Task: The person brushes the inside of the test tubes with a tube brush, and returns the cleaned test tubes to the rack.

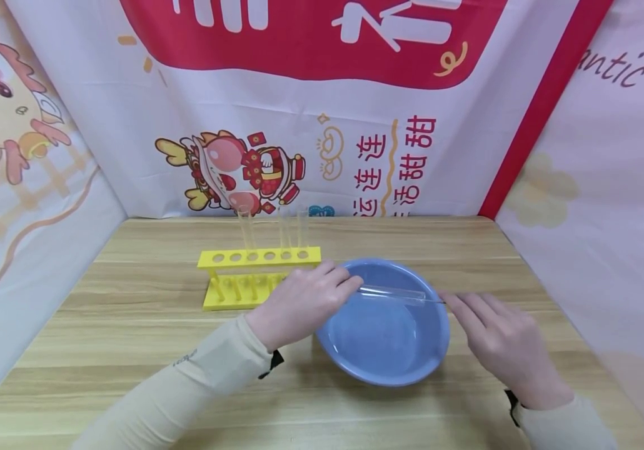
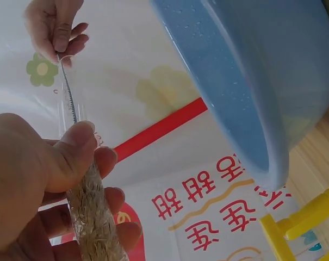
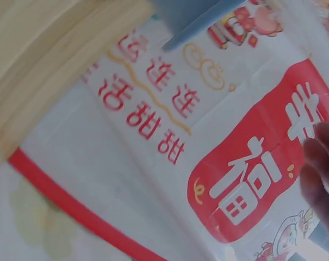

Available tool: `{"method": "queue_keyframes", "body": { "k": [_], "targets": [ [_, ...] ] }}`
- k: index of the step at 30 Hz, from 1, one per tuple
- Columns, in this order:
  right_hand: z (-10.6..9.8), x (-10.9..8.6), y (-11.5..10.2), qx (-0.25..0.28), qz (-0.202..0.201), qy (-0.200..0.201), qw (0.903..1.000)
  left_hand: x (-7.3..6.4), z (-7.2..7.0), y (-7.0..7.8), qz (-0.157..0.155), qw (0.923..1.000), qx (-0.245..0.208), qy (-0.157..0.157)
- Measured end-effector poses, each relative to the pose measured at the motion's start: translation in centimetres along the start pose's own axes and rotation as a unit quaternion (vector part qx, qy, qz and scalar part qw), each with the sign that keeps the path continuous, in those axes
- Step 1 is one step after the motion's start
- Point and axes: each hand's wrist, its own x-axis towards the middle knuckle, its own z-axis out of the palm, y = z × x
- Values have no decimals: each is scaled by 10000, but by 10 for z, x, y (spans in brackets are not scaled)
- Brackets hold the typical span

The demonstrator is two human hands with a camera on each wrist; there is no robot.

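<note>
Over the blue basin (image 1: pixel 385 380), my left hand (image 1: pixel 306 303) grips a clear glass test tube (image 1: pixel 395 294). In the left wrist view a test tube brush is inside that tube, its pale bristles (image 2: pixel 96 217) deep in the part by the left fingers. The brush's twisted wire handle (image 2: pixel 69 95) comes out of the tube's mouth. My right hand (image 1: pixel 504 344), to the right of the basin, pinches the end of that wire. Only some blurred fingers (image 3: pixel 321 168) of a hand show at the edge of the right wrist view.
A yellow test tube rack (image 1: pixel 205 260) stands left of the basin, with three clear tubes upright in it, one being this tube (image 1: pixel 302 232). Water drops dot the basin's inner wall. Printed cloth (image 1: pixel 322 100) hangs behind and beside the wooden table (image 1: pixel 102 325).
</note>
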Motion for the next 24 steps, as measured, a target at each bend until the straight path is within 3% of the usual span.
{"method": "queue_keyframes", "body": {
  "k": [5,8,15,24],
  "targets": [
    [4,6,2,-559,-802,1143,9886,1,-3,0,-66,9992,-385,-89],
    [6,5,4,-663,-1045,1401,9824,1,-5,0,-66,9985,-520,-142],
    [8,4,5,-576,-1075,1258,9845,0,-7,0,-80,9980,-561,-285],
    [13,3,6,-298,-608,835,9942,-4,-7,-2,-49,9986,-423,-315]
  ]
}}
